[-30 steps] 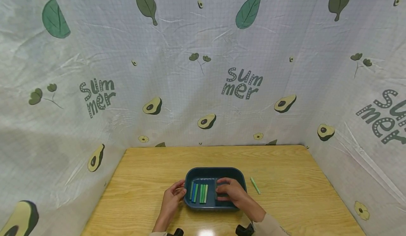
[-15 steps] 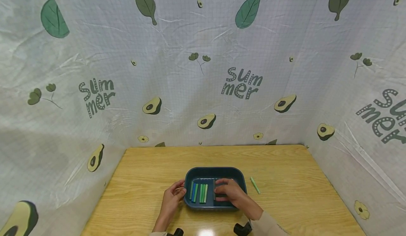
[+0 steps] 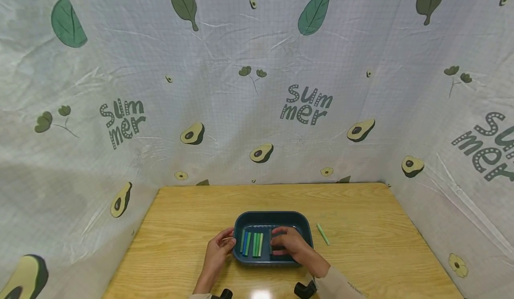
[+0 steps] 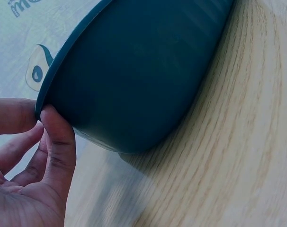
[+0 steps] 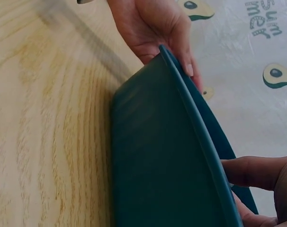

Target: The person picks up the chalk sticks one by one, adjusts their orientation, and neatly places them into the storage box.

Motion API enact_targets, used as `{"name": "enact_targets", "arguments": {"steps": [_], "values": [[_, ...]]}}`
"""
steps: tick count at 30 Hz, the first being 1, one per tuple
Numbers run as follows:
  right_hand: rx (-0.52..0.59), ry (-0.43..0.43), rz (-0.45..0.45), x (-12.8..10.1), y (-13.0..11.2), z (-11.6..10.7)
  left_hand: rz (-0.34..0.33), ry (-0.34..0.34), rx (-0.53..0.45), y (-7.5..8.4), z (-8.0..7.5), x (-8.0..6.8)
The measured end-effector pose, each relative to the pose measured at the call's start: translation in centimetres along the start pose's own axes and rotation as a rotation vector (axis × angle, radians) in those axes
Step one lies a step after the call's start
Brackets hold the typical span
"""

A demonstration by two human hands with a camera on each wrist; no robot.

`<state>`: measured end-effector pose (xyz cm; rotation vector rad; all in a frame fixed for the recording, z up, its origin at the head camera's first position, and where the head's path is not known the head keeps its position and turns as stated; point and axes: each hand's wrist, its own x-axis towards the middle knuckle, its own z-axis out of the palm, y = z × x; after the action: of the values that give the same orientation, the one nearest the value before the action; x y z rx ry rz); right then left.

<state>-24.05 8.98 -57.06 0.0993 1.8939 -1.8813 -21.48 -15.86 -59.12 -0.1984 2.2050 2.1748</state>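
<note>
A dark blue-green rectangular tray (image 3: 241,260) stands on the table in the head view. My left hand (image 3: 217,251) pinches its left rim between thumb and finger, as the left wrist view (image 4: 34,165) also shows. Inside lie several slim chalk-like sticks (image 3: 255,244), green, pale green and blue, side by side in the left part. Over the right part reaches my right hand (image 3: 295,245), its fingers on a thin dark upright divider (image 3: 270,234) that crosses the tray. In the right wrist view the right fingers (image 5: 257,171) pass over the rim; the tray wall hides their tips.
One pale green stick (image 3: 323,234) lies on the wooden table (image 3: 361,227) to the right of the tray. A white sheet (image 3: 225,102) printed with avocados and leaves hangs behind the table and along both sides.
My right hand has shifted slightly left inside the tray, and the divider has moved left with it. The left hand, tray and sticks look unmoved.
</note>
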Motion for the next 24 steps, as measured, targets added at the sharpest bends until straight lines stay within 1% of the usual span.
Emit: {"name": "enact_targets", "arguments": {"steps": [5,8,13,20,24], "values": [[-0.016,0.006,-0.001,0.00,0.06,-0.01,0.002,-0.004,0.000,0.06,0.00,-0.04],[-0.041,0.020,0.000,0.00,0.05,0.06,0.009,-0.006,-0.003,0.09,-0.02,-0.07],[-0.087,0.046,0.000,0.17,0.20,0.10,0.001,0.001,-0.010,0.19,0.06,-0.19],[-0.064,0.036,-0.004,0.25,0.40,0.01,0.003,0.000,0.005,0.15,-0.05,-0.14],[-0.071,0.042,-0.023,0.19,0.37,0.02,-0.001,0.009,0.002,0.18,0.06,-0.06]]}}
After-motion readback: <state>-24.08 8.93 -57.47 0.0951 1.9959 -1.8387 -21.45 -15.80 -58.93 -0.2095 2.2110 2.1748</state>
